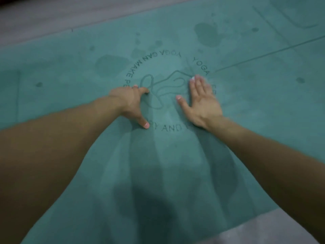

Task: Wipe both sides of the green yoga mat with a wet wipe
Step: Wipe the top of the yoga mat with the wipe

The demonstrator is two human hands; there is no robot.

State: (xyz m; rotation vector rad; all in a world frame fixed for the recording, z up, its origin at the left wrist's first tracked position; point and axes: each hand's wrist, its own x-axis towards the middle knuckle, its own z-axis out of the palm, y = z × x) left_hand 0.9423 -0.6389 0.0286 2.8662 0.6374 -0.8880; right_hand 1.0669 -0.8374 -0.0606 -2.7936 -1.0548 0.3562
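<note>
The green yoga mat (66, 80) fills the frame; at centre, the left hand (131, 101) braces spread on fingertips while the flat right hand (202, 101) presses a barely visible wet wipe (193, 78), probably best swept in overlapping, even strokes.

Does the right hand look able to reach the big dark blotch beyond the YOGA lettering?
Probably yes: the right hand lies flat on the green yoga mat, with only bare mat between it and the blotch. A forward lean may be needed.
</note>
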